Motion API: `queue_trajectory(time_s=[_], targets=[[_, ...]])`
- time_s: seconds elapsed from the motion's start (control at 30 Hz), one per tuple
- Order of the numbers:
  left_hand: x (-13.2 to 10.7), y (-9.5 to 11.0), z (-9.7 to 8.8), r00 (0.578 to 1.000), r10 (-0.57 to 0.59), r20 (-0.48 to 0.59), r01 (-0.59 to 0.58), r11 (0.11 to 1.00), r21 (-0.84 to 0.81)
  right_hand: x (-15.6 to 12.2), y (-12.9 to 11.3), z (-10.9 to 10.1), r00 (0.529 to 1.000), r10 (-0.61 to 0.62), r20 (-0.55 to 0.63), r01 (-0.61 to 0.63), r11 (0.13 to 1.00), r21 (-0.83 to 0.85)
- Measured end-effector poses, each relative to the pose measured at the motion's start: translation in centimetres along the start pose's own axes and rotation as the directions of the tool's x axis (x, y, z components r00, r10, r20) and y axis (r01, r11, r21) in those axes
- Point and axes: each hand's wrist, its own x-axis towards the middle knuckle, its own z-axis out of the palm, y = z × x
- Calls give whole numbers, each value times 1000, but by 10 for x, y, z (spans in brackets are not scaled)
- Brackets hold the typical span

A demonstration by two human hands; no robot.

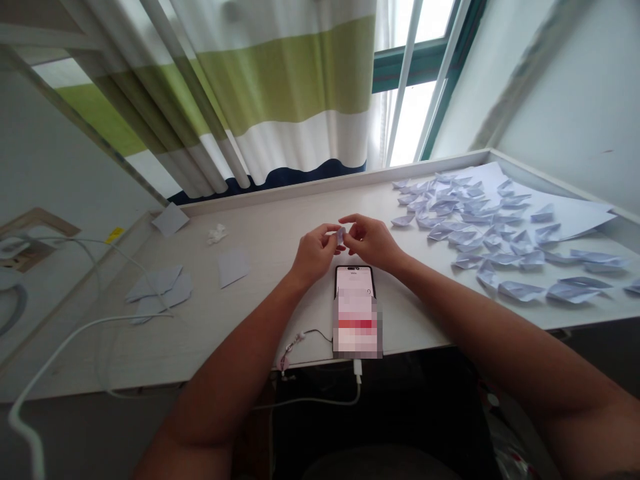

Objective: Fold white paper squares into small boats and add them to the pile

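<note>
Between my two hands is a small piece of folded white paper (341, 235), mostly covered by the fingers. My left hand (316, 252) pinches it from the left, and my right hand (369, 239) grips its other side with thumb and fingers. Just below them a phone (355, 280) lies on the white desk, screen up, with part of the screen blurred out. To the right of my right hand spreads a large group of folded paper boats (463, 237), several rows deep.
Large white sheets (580, 210) lie under the boats. At the left are loose paper pieces (165, 293), a single paper (233, 268), another sheet (171, 220) and a crumpled white scrap (217, 233). A charging cable (357, 373) and a beaded strap (290, 348) hang near the desk's front edge.
</note>
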Motion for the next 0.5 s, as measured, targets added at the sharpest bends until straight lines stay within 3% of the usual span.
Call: queue_trajectory(time_s=[0.33, 0.4, 0.5], targets=[[0, 6, -6, 989, 120, -89, -95, 965, 243, -1, -3, 4, 994, -98, -43, 92, 987, -133], [0, 6, -4, 992, 73, -99, -54, 982, 180, -1, -3, 4, 992, -120, -33, 115, 983, -142], [1, 7, 0, 994, -43, -105, 36, 998, -61, -2, -3, 5, 986, -145, -84, 136, 986, -101]])
